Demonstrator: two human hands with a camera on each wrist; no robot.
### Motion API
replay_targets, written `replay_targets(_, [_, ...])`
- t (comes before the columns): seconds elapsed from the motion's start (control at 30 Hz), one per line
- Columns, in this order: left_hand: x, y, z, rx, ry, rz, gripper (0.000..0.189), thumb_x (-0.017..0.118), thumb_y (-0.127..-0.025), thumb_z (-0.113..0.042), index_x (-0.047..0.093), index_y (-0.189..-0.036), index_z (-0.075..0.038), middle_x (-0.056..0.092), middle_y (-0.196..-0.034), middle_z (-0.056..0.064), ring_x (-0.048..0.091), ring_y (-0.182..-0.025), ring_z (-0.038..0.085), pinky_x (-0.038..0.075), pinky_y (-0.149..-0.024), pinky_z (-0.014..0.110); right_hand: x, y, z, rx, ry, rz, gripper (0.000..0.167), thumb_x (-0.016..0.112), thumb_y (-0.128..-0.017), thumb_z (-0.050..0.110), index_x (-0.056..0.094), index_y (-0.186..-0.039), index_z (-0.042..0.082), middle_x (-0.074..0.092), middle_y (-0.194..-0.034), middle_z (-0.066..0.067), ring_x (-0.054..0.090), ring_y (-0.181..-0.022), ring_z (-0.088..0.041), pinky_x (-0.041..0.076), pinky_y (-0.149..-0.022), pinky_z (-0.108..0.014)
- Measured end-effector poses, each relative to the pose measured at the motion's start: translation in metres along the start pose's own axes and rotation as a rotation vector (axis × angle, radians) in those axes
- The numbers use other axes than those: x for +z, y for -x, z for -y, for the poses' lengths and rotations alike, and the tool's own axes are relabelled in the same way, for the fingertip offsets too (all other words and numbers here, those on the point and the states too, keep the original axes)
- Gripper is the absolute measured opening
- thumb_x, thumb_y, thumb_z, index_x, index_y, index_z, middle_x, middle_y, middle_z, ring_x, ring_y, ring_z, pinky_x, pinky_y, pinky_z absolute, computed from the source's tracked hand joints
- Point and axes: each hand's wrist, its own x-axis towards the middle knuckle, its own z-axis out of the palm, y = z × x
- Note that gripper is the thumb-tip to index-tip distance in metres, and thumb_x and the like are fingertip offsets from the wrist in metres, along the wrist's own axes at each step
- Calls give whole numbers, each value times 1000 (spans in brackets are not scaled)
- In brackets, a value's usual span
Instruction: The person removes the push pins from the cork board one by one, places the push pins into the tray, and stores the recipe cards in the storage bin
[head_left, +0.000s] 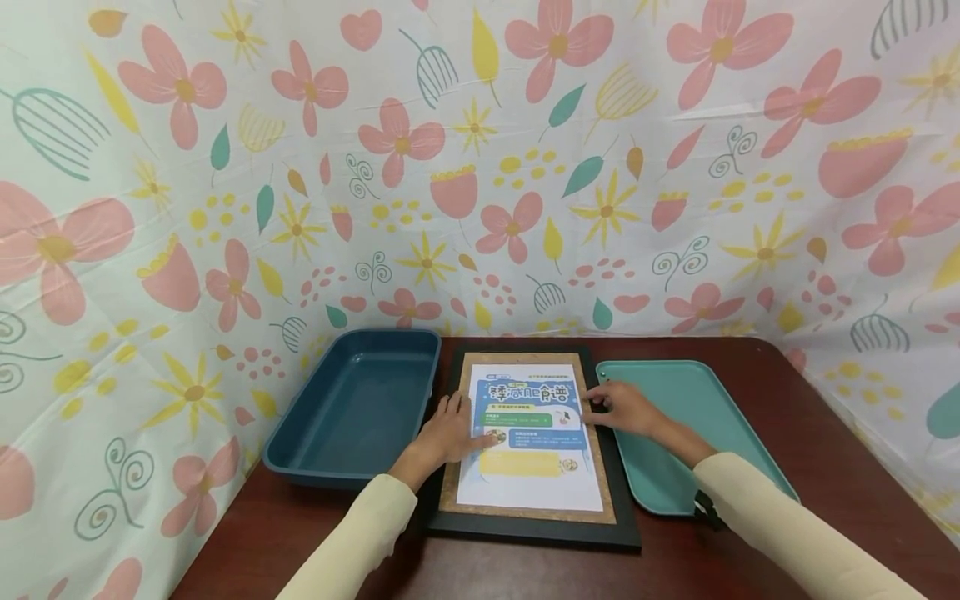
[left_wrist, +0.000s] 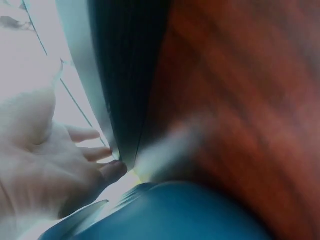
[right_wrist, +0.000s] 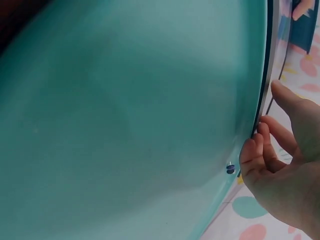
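Note:
A printed sheet [head_left: 517, 492] with blue, green and yellow blocks and Chinese text lies on a cork board [head_left: 536, 512] set in a black frame [head_left: 555, 535]. My left hand [head_left: 448, 429] rests over the sheet's left edge, thumb stretched inward across the paper; in the left wrist view its fingers reach to the side of the frame. At the sheet's right edge is my right hand [head_left: 626, 408], fingertips and thumb touching down near the border. In the right wrist view its fingers bend loosely, and the thumb stands apart from them.
A deep blue tray [head_left: 352, 417] stands left of the board. On the right a shallow teal tray [head_left: 667, 383] sits close beside the frame, with a small dark pin-like piece [right_wrist: 230, 168] near its corner. Behind the brown table [head_left: 840, 533] hangs a flower-patterned cloth [head_left: 480, 167].

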Motion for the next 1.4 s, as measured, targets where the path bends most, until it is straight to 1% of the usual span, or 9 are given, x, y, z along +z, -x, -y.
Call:
replay_targets(0.13, [4,2,0,-27,113,-50,106,70,-94,-60,20,-163,4,18,-169,25,17,-156,45,31,-119,57,0,2,2,22,-15,17,47,86,-88,23,74,-121,-7,67,-101,-15,62,-88,-27,52,-72,-36])
replay_targets(0.4, [16,3,4,-46,361,-147,102,80,-89,-48,30,-161,5,13,-168,31,10,-154,55,26,-116,69,1,4,3,46,-28,18,47,86,-88,21,73,-123,-8,66,-105,-17,62,-92,-30,53,-75,-40])
replay_targets(0.53, [18,1,5,-50,450,-198,98,86,-86,-39,37,-156,9,14,-167,33,11,-153,56,27,-116,68,2,5,3,54,-29,15,46,85,-88,20,73,-123,-7,66,-107,-18,62,-94,-31,53,-77,-43])
replay_targets(0.8, [17,-1,5,-135,725,-235,81,89,-84,-16,48,-150,6,10,-170,27,14,-155,50,30,-117,62,4,5,2,71,-35,10,46,85,-88,20,72,-123,-7,64,-105,-16,61,-92,-28,53,-77,-42])
replay_targets(0.93, [15,-1,5,-138,762,-236,77,88,-84,-11,50,-149,5,9,-170,26,10,-156,49,30,-117,63,5,5,2,80,-37,4,46,85,-88,19,73,-123,-7,64,-104,-15,59,-91,-26,52,-77,-42])
replay_targets(1.03, [14,-2,2,-124,761,-261,75,85,-85,-6,50,-149,3,19,-169,25,9,-157,46,26,-120,62,5,6,3,86,-38,3,45,85,-88,19,73,-123,-7,64,-103,-14,58,-90,-25,51,-77,-42])
replay_targets(1.13, [13,-2,-2,-96,758,-285,73,79,-88,-3,45,-153,3,34,-162,26,23,-155,43,28,-119,60,5,6,3,88,-39,0,45,85,-88,18,73,-123,-8,64,-103,-15,57,-90,-26,51,-77,-42])
replay_targets(1.27, [11,-2,-7,-55,777,-316,67,66,-95,2,38,-156,5,48,-154,26,45,-144,40,38,-114,56,7,6,2,100,-42,-1,45,85,-89,19,73,-123,-7,64,-104,-15,58,-91,-26,51,-77,-43])
replay_targets(1.4, [8,-3,-11,-43,875,-341,62,56,-97,8,38,-156,4,52,-152,24,47,-144,37,39,-115,54,8,6,1,112,-47,3,46,84,-90,21,73,-124,-6,63,-105,-16,58,-92,-27,51,-77,-43])
